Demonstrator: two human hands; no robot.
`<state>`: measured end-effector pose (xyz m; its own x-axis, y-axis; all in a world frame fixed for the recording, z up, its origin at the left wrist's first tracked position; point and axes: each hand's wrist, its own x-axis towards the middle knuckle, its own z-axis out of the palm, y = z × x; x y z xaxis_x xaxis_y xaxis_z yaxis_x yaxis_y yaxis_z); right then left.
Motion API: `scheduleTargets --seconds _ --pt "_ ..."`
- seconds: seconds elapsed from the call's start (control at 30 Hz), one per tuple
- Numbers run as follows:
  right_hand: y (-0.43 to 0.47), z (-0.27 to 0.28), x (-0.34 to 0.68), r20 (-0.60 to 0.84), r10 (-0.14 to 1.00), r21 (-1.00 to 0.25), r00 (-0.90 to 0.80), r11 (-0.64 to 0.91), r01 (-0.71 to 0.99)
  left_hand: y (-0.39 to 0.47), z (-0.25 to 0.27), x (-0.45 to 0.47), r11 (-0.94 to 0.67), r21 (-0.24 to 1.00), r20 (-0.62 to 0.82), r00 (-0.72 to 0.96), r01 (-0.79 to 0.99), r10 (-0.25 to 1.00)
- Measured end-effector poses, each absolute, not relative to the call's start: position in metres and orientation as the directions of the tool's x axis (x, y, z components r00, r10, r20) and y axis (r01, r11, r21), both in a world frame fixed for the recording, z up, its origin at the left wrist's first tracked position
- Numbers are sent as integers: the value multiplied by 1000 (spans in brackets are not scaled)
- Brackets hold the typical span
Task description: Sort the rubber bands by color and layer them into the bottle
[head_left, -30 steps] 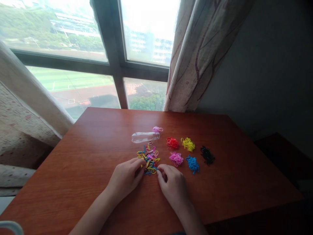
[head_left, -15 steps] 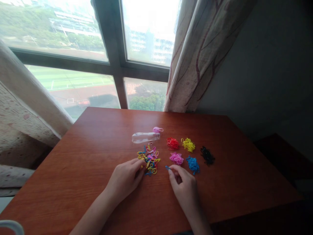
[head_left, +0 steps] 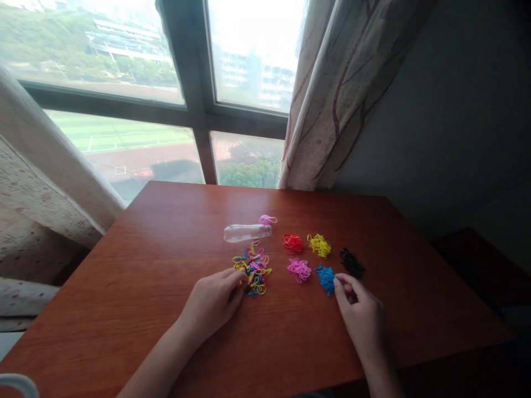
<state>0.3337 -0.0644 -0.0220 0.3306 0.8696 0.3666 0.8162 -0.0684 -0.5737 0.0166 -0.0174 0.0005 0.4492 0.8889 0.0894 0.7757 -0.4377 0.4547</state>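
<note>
My left hand (head_left: 218, 298) rests at the near left edge of a mixed pile of coloured rubber bands (head_left: 258, 268), its fingers pinched together. Yellow shows at those fingertips, but I cannot tell whether a band is gripped. My right hand (head_left: 360, 307) is closed in a pinch against the right side of a blue rubber band pile (head_left: 326, 278). The blue band at its fingertips blends into that pile. Nearby lie single-colour piles: pink bands (head_left: 299, 270), red bands (head_left: 292, 244), yellow bands (head_left: 319, 246) and black bands (head_left: 352, 263).
A clear bottle (head_left: 245, 233) lies on its side behind the mixed pile, with a pink cap (head_left: 267, 220) with a loop beside its neck. The brown wooden table (head_left: 166, 237) reaches the window. Curtains (head_left: 327, 99) hang on both sides. A pale curved object (head_left: 20, 380) shows at the lower left.
My right hand has moved right, carrying a blue rubber band from beside the pink pile to the blue pile. My left hand has stayed at the mixed pile.
</note>
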Motion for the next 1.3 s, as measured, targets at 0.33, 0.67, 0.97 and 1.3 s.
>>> scheduleTargets --seconds 0.33,0.67,0.97,1.3 --pt "-69 -19 316 389 870 -597 303 -13 802 -18 1 16 -447 475 117 448 758 886" --pt "-67 -22 249 352 935 -629 29 213 748 -17 1 15 -451 451 74 471 770 879" --pt "-62 -23 231 288 955 -609 -70 239 756 -21 2 15 -502 445 93 519 742 850" --pt "-64 -26 233 259 962 -627 -89 238 742 -22 1 20 -546 436 44 590 715 807"
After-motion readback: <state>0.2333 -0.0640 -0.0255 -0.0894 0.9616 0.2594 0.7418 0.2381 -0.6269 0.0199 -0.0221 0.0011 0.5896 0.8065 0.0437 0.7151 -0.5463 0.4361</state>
